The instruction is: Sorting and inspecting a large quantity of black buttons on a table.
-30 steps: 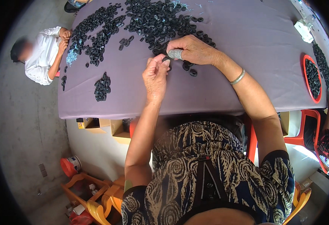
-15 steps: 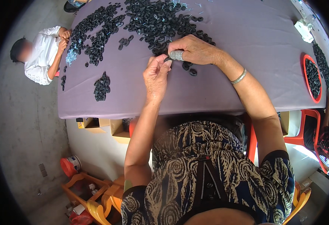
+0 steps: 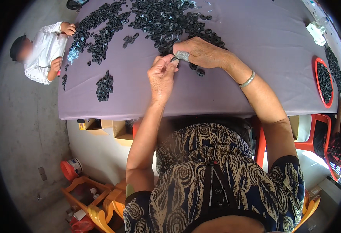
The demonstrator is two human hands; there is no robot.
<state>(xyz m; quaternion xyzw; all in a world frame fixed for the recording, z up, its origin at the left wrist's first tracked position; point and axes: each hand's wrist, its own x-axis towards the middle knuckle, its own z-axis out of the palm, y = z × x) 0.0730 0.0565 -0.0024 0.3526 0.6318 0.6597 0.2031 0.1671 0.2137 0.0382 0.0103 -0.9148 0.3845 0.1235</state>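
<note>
While the left hand [image 3: 162,77] pinches a black piece [image 3: 173,59], whether the right hand [image 3: 204,53] grips it is unclear. Black rings [image 3: 166,27] lie beyond.

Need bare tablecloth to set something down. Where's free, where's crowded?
Biggest: purple tablecloth between the right hand and the red container. Smaller: between the left hand and the small black pile. Crowded: beyond the hands and toward the far left, with heaps of black pieces and blue bits.
</note>
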